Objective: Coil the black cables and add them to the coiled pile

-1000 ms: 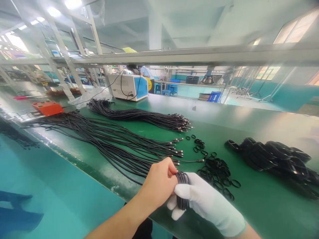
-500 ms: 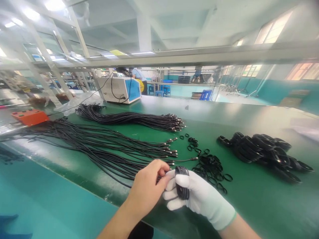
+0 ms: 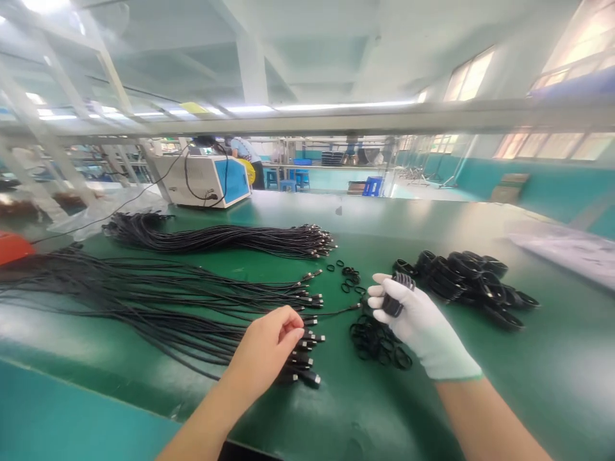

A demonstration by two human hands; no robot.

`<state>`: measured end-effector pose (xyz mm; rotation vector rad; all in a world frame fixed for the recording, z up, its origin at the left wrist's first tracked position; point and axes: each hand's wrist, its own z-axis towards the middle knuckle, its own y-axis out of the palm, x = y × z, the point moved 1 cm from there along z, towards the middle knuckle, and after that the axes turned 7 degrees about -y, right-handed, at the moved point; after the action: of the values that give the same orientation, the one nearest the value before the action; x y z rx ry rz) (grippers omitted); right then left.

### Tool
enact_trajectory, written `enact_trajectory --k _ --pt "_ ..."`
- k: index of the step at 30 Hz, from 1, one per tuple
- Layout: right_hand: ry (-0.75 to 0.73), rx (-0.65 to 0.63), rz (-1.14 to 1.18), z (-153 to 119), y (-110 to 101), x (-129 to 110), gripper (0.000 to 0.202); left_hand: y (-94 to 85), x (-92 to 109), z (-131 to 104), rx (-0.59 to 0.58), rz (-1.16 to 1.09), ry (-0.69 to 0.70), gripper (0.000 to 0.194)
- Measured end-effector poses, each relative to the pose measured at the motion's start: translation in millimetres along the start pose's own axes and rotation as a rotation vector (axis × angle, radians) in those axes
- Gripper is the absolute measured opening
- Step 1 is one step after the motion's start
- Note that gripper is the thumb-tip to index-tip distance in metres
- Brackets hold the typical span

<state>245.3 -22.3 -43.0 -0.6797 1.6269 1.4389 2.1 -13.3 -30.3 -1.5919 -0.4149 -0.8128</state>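
Note:
A white glove covers my right hand (image 3: 408, 314), which is closed around a coiled black cable (image 3: 394, 306) and held up near a pile of finished coils. My bare left hand (image 3: 269, 342) hovers over the metal-tipped plugs of loose black cables (image 3: 192, 314). Its fingers are curled in toward the thumb, and nothing shows between them. Small black rings (image 3: 379, 342) lie in a heap below my right hand, with several more scattered farther back. One cable's plug (image 3: 354, 307) sticks out toward the rings.
A pile of coiled cables (image 3: 461, 275) sits to the right on the green table (image 3: 384, 224). Farther back lie a thick cable bundle (image 3: 216, 238) and a white-and-blue machine (image 3: 206, 179). An orange box (image 3: 14, 246) stands at left. A person (image 3: 247, 153) is in the background.
My right hand has moved away from the left, rightward and up toward the pile, carrying the coiled cable. My left hand stays over the plugs, apart from the coil. The view has turned right.

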Motion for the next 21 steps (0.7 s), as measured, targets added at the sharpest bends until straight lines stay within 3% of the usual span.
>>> enact_trajectory --k 5,8,11,13,16,21 --pt "0.006 0.046 -0.007 10 -18 -4 0.039 44.0 26 42 -0.161 0.084 0.162 0.009" --pt "0.022 0.033 -0.012 8 -16 -2 0.041 73.7 36 57 -0.191 0.087 0.162 0.008" --pt "0.024 0.029 -0.022 8 -17 -3 0.042 91.9 36 63 -0.203 0.051 0.116 0.007" --pt "0.022 0.022 -0.036 7 -19 -3 0.043 93.2 33 65 -0.21 -0.008 0.079 0.006" --pt "0.011 0.014 -0.07 5 -16 0 0.041 79.9 28 65 -0.246 -0.163 0.012 0.004" --pt "0.026 0.014 -0.205 -3 12 13 0.041 55.8 24 53 -0.404 -0.556 -0.122 0.018"
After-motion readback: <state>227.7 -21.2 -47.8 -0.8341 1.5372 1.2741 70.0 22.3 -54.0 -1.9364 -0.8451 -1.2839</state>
